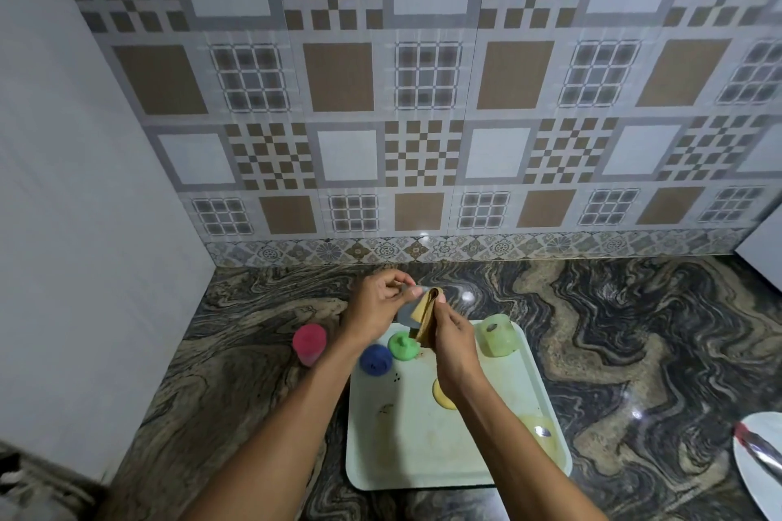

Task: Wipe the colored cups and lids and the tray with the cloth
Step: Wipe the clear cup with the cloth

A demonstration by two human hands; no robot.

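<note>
Right hand [452, 345] pinches folded tan cloth [424, 315], left hand [376, 305] grey lid [406, 316].

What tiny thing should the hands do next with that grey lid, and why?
Probably turn the grey lid a little in the left hand, so the cloth meets a fresh stretch of rim. The right hand pinches the folded cloth over just one edge of the lid, held above the tray, so only that part is covered now.
</note>
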